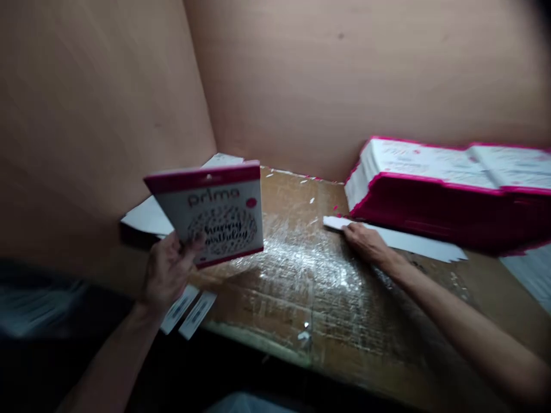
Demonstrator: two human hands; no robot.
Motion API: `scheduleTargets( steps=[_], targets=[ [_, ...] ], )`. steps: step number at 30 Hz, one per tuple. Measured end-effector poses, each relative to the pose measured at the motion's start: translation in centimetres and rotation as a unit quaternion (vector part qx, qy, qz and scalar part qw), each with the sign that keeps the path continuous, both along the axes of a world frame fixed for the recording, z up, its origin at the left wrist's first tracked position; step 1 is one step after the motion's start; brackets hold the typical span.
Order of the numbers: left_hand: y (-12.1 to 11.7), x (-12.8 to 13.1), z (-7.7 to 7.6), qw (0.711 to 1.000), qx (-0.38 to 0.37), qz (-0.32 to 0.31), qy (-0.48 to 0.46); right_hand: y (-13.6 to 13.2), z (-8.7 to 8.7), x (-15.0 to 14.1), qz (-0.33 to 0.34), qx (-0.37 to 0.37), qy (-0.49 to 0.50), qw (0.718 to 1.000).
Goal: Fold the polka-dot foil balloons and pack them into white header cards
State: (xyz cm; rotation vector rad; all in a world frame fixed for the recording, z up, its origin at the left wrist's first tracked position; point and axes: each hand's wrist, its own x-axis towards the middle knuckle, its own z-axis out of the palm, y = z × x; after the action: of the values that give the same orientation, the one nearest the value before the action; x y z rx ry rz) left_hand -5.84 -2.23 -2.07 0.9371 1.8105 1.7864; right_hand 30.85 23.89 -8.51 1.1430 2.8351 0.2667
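We see a card (214, 215) of smooth, faintly glossy paper, a matt paper strip (413, 244), a rough cardboard surface (344, 350) under shiny clear tape (301, 269), and smooth, matt tan walls (99, 115).

One camera sits on the person's head and looks forward and down. It looks across the bench (310, 321) from its near edge to its far corner, where the left wall (99, 132) meets the right wall (344, 74). It is close, so the left hand (166, 275) and right hand (368, 244) look big.
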Motion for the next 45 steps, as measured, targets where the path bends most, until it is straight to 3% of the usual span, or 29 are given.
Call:
scheduleTargets(
  steps=[3, 5, 8, 12, 14, 17, 20, 23, 26, 37, 39, 42, 45],
  targets=[
    [-0.1, -1.0, 1.3, 0.999, 0.024, 0.006, -0.025, 0.4, -1.4, 0.9, 0.002, 0.033, 0.019, 0.999],
    [-0.4, -1.4, 1.9, 0.999, 0.013, 0.011, -0.050, 0.8, -1.9, 1.5, -0.014, 0.063, 0.084, 0.994],
    [-0.7, -0.8, 2.3, 0.990, -0.014, -0.022, -0.138, 1.1, -1.3, 1.9, -0.044, 0.046, 0.213, 0.975],
    [-0.4, 1.4, 2.2, 0.960, -0.070, -0.110, -0.247, -2.1, 3.0, -0.5, -0.042, 0.031, 0.417, 0.908],
    [0.1, 2.5, 2.1, 0.946, -0.095, -0.155, -0.269, -5.4, 5.7, -3.1, -0.001, -0.040, 0.500, 0.865],
    [0.8, 4.1, 2.1, 0.932, -0.118, -0.207, -0.273, -10.1, 8.9, -7.7, 0.067, -0.198, 0.465, 0.860],
    [1.2, 5.2, 2.2, 0.924, -0.130, -0.245, -0.264, -12.6, 10.2, -11.1, 0.111, -0.238, 0.398, 0.879],
    [1.2, 5.7, 2.5, 0.921, -0.142, -0.256, -0.255, -13.0, 10.1, -12.7, 0.108, -0.174, 0.344, 0.916],
    [1.1, 5.7, 2.6, 0.924, -0.151, -0.253, -0.243, -13.0, 9.8, -13.3, 0.097, -0.136, 0.312, 0.935],
    [1.1, 5.4, 2.5, 0.932, -0.142, -0.237, -0.236, -13.2, 9.6, -14.3, 0.142, -0.066, 0.290, 0.944],
    [1.0, 5.4, 2.7, 0.936, -0.134, -0.215, -0.244, -13.6, 9.4, -13.7, 0.131, -0.001, 0.326, 0.936],
    [0.8, 5.5, 2.8, 0.945, -0.129, -0.178, -0.240, -14.5, 8.6, -12.3, 0.080, 0.112, 0.422, 0.896],
    [0.7, 5.5, 2.2, 0.950, -0.129, -0.177, -0.221, -15.1, 7.3, -11.0, 0.001, 0.118, 0.462, 0.879]
  ],
)
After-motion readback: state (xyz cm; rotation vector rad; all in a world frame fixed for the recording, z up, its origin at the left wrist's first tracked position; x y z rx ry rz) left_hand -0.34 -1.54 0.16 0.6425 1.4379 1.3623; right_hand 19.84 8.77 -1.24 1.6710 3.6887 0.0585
